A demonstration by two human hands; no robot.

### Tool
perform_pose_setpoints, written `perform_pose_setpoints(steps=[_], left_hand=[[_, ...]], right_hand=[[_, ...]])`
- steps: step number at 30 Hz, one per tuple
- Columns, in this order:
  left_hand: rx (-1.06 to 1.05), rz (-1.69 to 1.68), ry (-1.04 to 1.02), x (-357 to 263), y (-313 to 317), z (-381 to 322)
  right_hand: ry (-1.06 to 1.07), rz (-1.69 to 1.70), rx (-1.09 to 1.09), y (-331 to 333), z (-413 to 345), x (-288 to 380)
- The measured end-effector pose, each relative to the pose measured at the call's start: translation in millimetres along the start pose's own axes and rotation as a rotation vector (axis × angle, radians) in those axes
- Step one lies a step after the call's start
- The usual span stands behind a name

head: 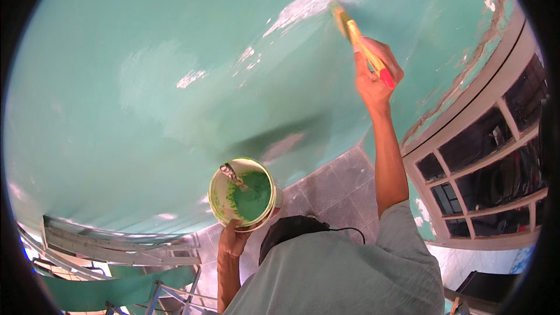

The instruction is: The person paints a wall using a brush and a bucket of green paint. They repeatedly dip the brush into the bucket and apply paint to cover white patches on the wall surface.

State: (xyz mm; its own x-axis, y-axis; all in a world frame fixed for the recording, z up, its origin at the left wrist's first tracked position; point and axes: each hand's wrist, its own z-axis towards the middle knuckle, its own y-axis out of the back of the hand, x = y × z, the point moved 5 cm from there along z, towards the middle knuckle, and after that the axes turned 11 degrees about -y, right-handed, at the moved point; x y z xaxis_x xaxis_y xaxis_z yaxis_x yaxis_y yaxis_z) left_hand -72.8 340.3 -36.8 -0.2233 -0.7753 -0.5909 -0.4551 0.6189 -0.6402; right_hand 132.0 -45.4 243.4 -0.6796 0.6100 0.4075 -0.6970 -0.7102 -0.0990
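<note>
My right hand [378, 68] grips a paintbrush [365, 48] with a yellow handle tipped in red. Its bristles touch the green wall [183, 17] at the lower edge of a long white patch [313, 0]. Lower down, my left hand [233, 238] holds a plastic bucket [213, 203] by its near rim. Green paint [253, 194] covers the bucket's bottom, and green smears mark its inner wall. Another paint-stained tool handle [229, 171] leans inside, its lower end in the paint.
At right is a white-framed window [477, 166] with dark panes; a rough grey crack [455, 85] runs beside it. Grey floor tiles [337, 183] lie below. Metal frames [105, 247] and a green panel [118, 288] stand at lower left, a dark object [485, 286] at lower right.
</note>
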Motion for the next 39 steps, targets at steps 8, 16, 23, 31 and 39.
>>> perform_pose_setpoints(steps=[8, 16, 23, 31, 39], left_hand=[[-0.007, 0.018, -0.03, 16, -19, 1], [0.037, 0.151, 0.009, 26, -46, -12], [0.055, 0.283, 0.116, 26, -54, -13], [0.174, 0.359, 0.247, 18, -56, -19], [0.26, 0.401, 0.268, 14, -46, -20]], right_hand=[[0.038, -0.042, -0.017, -10, 26, -13], [-0.229, 0.226, 0.592, -13, -70, 57], [-0.538, 0.273, 1.382, -40, -160, 95], [-0.574, -0.019, 1.626, -66, -288, 101], [-0.518, 0.017, 1.655, -68, -341, 117]])
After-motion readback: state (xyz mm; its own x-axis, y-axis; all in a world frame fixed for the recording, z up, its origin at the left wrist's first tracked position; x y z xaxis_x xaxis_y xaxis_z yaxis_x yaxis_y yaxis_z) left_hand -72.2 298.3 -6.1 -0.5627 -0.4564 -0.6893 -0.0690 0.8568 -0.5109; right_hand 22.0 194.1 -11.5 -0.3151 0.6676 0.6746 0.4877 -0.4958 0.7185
